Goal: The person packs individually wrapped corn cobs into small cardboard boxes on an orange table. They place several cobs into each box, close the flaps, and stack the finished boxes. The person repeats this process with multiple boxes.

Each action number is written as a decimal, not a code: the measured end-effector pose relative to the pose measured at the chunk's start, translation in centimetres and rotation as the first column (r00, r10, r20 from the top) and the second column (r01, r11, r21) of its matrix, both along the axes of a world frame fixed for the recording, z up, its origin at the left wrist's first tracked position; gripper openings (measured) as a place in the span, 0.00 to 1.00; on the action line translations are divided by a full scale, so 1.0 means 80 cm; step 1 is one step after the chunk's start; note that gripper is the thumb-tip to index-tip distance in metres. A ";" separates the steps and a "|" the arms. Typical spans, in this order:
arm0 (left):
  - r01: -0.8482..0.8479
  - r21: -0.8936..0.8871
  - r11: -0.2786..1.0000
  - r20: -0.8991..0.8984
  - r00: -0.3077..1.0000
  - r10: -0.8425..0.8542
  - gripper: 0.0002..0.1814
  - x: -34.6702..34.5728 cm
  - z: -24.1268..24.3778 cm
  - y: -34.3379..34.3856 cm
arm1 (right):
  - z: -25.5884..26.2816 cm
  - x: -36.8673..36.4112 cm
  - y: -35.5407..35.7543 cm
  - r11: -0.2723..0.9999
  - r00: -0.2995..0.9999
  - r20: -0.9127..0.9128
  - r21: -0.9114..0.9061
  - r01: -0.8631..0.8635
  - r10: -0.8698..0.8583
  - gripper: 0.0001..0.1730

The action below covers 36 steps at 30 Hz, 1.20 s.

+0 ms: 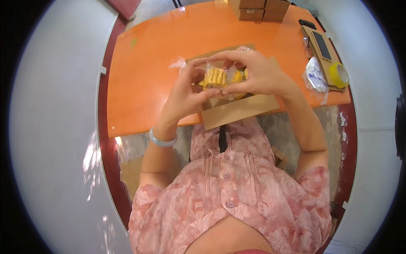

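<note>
Both my hands are raised over an open cardboard box (241, 111) at the near edge of the orange table. Between them is a yellow ridged item in clear plastic wrap (215, 78). My left hand (187, 89) has its thumb below the item and its fingers curled behind. My right hand (260, 73) grips the wrap from the right, thumb tip close to the left one. More yellow ridged pieces (238, 76) in clear plastic show between the right thumb and fingers; whether they are held or lie in the box is unclear. My hands hide much of the box inside.
Stacked cardboard boxes (250, 14) stand at the far side of the orange table (142, 79). On the right are a yellow tape roll (339, 75), a cardboard piece bearing a dark flat object (322, 46), eyeglasses (306, 47) and a crumpled plastic-wrapped item (315, 76). Plastic film (178, 63) lies left of the box.
</note>
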<state>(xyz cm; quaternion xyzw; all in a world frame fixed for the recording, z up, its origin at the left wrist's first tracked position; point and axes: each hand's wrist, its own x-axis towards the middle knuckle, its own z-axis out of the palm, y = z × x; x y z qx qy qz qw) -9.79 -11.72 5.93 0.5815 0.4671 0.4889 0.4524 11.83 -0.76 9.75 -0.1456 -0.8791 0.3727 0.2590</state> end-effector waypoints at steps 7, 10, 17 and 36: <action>-0.016 -0.014 1.000 -0.354 0.935 0.010 0.27 -0.019 0.000 -0.014 | -0.008 -0.017 -0.033 0.986 0.923 0.358 -0.026 0.164 -0.144 0.30; -0.167 0.202 0.965 -0.685 0.680 0.261 0.20 -0.025 0.004 -0.027 | -0.034 -0.021 -0.031 0.976 0.888 0.413 0.015 0.216 -0.203 0.31; -0.145 0.124 0.982 -0.481 0.856 0.188 0.17 -0.021 -0.031 -0.066 | -0.066 -0.049 -0.054 0.954 0.822 0.484 0.151 0.259 -0.300 0.29; -0.252 0.231 0.940 -0.424 0.843 0.331 0.16 -0.094 -0.063 0.014 | -0.018 -0.025 -0.052 0.966 0.870 0.464 0.253 0.048 -0.165 0.24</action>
